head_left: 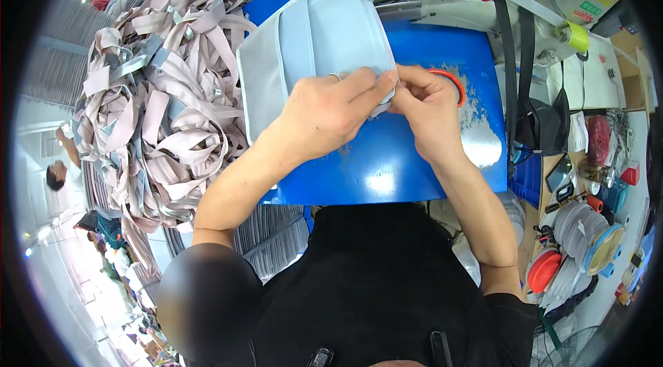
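A light grey-blue fabric panel (pixel 345 25) with stitched pocket layers lies at a slant under the sewing machine's head. My left hand (pixel 338 108) is closed on its near right corner, thumb and fingers pressed together there. Close against it, my right hand (pixel 428 108) pinches the same corner at the panel's edge. An orange-red ring (pixel 452 82), like a scissor handle, sits around the back of my right fingers; any blades are hidden. What lies exactly between the two sets of fingertips is too small to make out.
A blue work table (pixel 387 184) with worn paint carries the panel. A sewing machine (pixel 449 11) stands across the back. Piled pinkish-grey straps (pixel 166 111) crowd the left, with stacked grey panels (pixel 273 239) below. Tools and thread cones (pixel 577 229) fill the right side.
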{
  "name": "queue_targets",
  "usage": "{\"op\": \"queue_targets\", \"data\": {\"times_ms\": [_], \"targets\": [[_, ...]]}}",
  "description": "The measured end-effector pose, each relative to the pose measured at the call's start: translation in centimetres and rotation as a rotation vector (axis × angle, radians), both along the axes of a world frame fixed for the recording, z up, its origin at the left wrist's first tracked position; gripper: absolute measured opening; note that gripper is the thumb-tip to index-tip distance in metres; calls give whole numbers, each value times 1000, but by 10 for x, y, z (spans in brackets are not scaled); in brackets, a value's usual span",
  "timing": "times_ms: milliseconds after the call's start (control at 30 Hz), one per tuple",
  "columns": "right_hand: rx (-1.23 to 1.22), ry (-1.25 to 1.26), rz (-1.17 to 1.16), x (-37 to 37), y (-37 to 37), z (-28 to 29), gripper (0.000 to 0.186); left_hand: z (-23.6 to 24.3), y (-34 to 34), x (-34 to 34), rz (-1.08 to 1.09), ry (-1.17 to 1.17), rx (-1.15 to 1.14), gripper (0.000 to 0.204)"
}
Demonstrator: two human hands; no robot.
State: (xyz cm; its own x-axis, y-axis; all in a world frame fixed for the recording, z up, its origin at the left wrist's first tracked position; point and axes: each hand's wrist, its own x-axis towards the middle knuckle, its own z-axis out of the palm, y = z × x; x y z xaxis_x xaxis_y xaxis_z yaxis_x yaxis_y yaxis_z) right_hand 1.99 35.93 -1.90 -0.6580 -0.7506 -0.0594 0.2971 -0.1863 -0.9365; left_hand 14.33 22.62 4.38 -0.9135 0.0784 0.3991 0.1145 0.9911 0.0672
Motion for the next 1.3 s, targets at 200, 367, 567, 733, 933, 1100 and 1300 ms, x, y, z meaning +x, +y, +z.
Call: {"op": "queue_targets", "data": {"times_ms": [200, 367, 567, 733, 933, 1100, 1300], "targets": [[-57, -133, 55, -16, -32, -1, 27, 3, -33, -23, -24, 35, -28, 47], [-119, -214, 56, -29, -57, -1, 21, 8, -58, -40, -22, 30, -53, 45], [-165, -361, -232, -21, -86, 8, 19, 9, -77, -53, 62, 64, 10, 42], [-112, -338, -336, -20, -89, 18, 20, 7, -85, -42, 175, 144, -113, 59], [-225, -306, -376, -15, -96, 11, 22, 7, -87, -22, 254, -99, -16, 68], [-162, -162, -460, 6, -109, -3, 28, 33, -81, -26, 116, -88, -67, 55], [0, -141, -97, -28, -64, 18, 31, 64, -102, -40, -155, -189, -148, 41]]}}
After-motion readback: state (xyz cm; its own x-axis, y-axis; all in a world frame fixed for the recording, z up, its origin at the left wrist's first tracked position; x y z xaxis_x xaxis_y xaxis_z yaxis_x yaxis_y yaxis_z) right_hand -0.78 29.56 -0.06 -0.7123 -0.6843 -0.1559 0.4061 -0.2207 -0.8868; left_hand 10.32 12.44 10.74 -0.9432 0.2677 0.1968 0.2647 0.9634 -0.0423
